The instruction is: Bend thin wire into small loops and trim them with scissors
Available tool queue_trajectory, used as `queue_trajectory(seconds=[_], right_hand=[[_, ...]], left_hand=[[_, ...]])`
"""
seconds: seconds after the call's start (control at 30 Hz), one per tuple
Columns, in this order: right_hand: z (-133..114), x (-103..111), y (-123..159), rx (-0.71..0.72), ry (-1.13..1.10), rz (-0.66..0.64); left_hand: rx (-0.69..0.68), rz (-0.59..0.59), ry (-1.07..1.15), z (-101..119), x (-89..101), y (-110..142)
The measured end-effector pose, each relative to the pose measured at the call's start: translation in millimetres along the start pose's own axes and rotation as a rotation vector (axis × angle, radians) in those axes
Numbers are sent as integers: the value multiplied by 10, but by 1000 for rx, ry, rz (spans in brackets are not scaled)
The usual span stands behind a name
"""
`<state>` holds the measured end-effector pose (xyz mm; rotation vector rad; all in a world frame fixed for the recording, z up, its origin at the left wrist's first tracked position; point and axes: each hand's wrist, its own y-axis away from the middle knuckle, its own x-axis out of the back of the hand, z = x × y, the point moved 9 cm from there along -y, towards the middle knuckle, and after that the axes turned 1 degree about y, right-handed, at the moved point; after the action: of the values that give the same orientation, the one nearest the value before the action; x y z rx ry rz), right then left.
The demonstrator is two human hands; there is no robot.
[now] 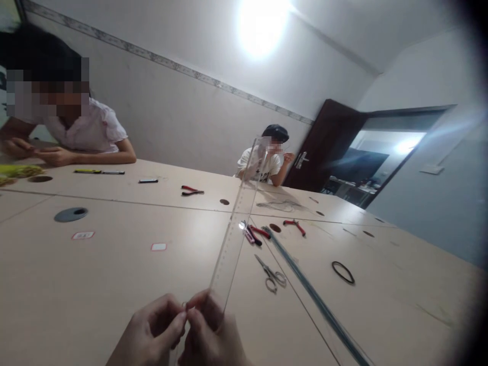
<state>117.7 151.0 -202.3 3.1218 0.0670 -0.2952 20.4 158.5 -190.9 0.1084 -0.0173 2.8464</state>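
My left hand [152, 328] is closed in a pinch, its thumb and index fingertips meeting those of my right hand [211, 330]. A tiny pale thing [184, 305] shows at the meeting fingertips, too small to name. A long clear ruler [229, 254] slants up and away from my right hand, whose fingers are closed about its near end. The ruler's far end overlaps a person across the table. Just right of the ruler lie scissors [271, 274], and red-handled pliers [260, 232] rest beside a pink-and-dark tool [249, 235].
A bundle of long green wires [316, 300] crosses the table [114, 284] on the right, near a black ring [343, 273]. More pliers [295, 226] [191, 191], a yellow cutter [89, 172] and a grey cap [71, 214] lie farther off. Two people [110, 127] [277, 170] sit opposite.
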Motion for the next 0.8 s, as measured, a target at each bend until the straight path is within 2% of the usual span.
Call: queue_trajectory(seconds=[0.07,0.17,0.3,0.47,0.8], right_hand=[[-93,14,54,4,46,-22],[-203,61,102,-6,97,-32],[-290,61,97,-12,138,-62],[-382,18,124,8,189,-95],[-373,15,125,37,215,-107]], left_hand=[[-40,3,-3,133,0,49],[-4,22,33,231,5,78],[25,-29,103,259,-33,57],[-5,-61,152,310,-56,72],[-3,-72,132,324,-57,75]])
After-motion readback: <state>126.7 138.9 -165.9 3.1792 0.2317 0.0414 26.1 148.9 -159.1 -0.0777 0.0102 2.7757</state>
